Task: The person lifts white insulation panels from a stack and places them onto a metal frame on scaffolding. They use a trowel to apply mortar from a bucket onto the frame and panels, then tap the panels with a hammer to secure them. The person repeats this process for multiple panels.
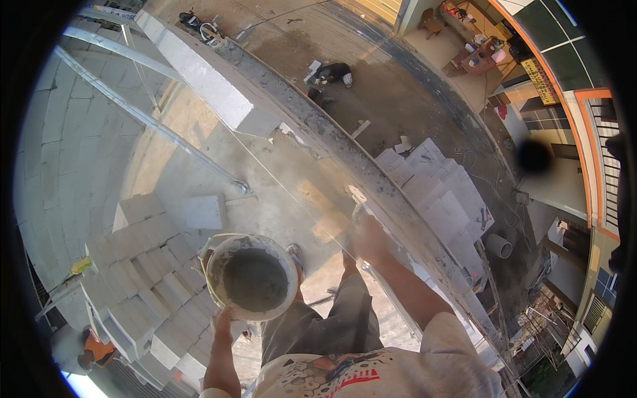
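My left hand (222, 320) grips the rim of a pale bucket (292, 268) from its near side. Wet grey mortar (255, 282) fills much of the bucket, which is held up in front of my left thigh. Ahead and to the right, my right hand (370, 237) is closed and smeared by motion. From it sticks out a small trowel (358, 195) with pale mortar on it, beside the top of a low wall (391, 205). Its handle is mostly hidden by the fingers. A taut string (275, 179) runs along the wall, close to the right hand.
White blocks (206, 96) stand on the wall farther along. A stack of grey blocks (142, 272) is at left, with a single block (206, 212) near it. Metal poles (152, 123) slant across the left. Beyond the wall, far below, lie more blocks (434, 192) and a crouching person (334, 73).
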{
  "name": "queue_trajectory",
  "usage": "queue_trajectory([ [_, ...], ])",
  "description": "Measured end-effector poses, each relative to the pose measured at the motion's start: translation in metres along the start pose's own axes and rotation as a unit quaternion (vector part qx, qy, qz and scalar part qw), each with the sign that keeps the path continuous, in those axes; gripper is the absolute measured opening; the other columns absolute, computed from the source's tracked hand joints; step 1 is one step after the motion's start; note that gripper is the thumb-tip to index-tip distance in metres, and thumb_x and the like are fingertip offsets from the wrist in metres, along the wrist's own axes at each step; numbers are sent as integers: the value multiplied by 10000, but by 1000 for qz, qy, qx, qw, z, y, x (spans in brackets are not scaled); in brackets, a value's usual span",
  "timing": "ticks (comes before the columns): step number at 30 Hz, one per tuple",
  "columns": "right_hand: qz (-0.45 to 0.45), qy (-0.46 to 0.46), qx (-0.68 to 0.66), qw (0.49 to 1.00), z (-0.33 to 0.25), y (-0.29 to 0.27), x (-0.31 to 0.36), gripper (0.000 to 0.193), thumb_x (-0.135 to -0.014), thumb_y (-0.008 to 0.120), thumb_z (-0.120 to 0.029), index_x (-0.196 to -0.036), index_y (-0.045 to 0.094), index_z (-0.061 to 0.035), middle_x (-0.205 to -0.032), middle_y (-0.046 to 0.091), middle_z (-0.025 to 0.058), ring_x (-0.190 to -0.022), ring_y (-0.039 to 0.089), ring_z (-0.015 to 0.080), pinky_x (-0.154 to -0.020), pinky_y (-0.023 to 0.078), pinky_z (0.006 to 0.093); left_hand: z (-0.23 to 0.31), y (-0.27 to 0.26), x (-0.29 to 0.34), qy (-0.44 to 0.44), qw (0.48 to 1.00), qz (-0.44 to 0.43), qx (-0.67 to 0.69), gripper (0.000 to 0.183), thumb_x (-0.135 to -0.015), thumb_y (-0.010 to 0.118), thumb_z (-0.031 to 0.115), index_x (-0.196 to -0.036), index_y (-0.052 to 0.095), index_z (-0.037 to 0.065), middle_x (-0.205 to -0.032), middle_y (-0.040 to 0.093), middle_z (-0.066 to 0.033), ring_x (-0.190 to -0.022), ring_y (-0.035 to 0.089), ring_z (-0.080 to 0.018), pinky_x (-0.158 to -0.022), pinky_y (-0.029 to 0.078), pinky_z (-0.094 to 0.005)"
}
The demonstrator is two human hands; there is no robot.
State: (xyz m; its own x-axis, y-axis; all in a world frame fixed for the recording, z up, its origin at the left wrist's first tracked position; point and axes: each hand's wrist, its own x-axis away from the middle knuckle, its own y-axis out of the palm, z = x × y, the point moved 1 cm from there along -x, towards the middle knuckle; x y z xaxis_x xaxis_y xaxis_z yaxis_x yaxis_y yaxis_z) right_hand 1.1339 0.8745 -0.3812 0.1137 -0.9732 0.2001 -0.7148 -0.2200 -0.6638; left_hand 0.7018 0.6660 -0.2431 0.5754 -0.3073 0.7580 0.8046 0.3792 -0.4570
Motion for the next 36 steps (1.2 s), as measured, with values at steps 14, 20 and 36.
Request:
queue_trajectory([
  [14,2,20,110,994,-51,63,-78,397,-771,696,-85,-1085,457,-40,-986,472,185,-919,586,379,-645,547,428,-14,94,47,28,966,-108,-233,302,-761,693,197,-952,698,-37,-852,702,-100,-747,656,-170,-676,532,-323],
  [20,-31,54,158,985,-63,76,-89,349,-772,645,-38,-1062,453,-8,-954,520,177,-873,628,352,-653,582,360,-10,95,50,50,939,-73,-332,367,-743,697,279,-930,689,-37,-761,699,-138,-731,672,-207,-688,518,-351],
  [36,-192,293,126,928,14,-13,76,347,-842,600,-130,-1111,483,55,-1013,629,260,-984,653,374,-827,538,421,12,110,59,30,902,-70,-425,387,-730,696,362,-945,721,41,-767,707,-130,-770,693,-246,-724,508,-377],
])
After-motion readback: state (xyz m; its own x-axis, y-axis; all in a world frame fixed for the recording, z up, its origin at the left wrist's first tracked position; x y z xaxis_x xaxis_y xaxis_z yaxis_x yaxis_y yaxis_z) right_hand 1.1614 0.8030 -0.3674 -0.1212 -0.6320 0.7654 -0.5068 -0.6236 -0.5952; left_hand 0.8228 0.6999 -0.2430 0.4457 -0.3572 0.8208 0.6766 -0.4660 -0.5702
